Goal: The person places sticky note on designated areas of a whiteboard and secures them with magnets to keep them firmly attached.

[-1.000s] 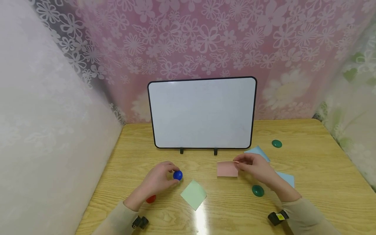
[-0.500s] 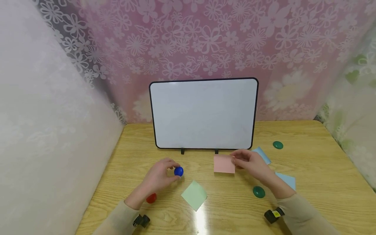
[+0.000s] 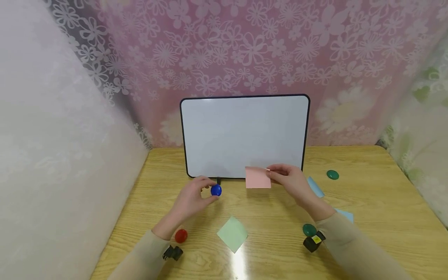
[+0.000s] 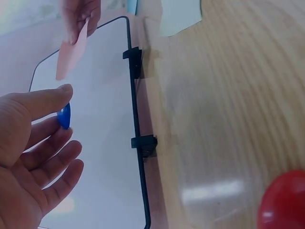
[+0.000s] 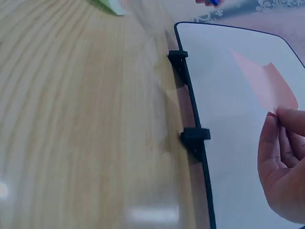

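A round blue magnet (image 3: 216, 190) is pinched between the thumb and finger of my left hand (image 3: 193, 198), in front of the lower left part of the whiteboard (image 3: 245, 132). In the left wrist view the blue magnet (image 4: 64, 116) shows edge-on, the other fingers loosely bent. My right hand (image 3: 292, 182) pinches a pink sticky note (image 3: 258, 178) by its right edge. The note overlaps the board's lower frame in the head view. From the right wrist, the pink note (image 5: 269, 81) looks slightly curled against the white surface behind it.
The board stands on small black feet (image 5: 193, 139). A green sticky note (image 3: 232, 234) and a red magnet (image 3: 181, 236) lie nearer. To the right are two green magnets (image 3: 333, 174) and two blue notes (image 3: 316, 187), partly behind the right arm. Walls border the table (image 3: 273, 249).
Both hands have risen forward toward the whiteboard, the left with the blue magnet, the right with the pink note, which has also shifted left. The red magnet is now fully uncovered.
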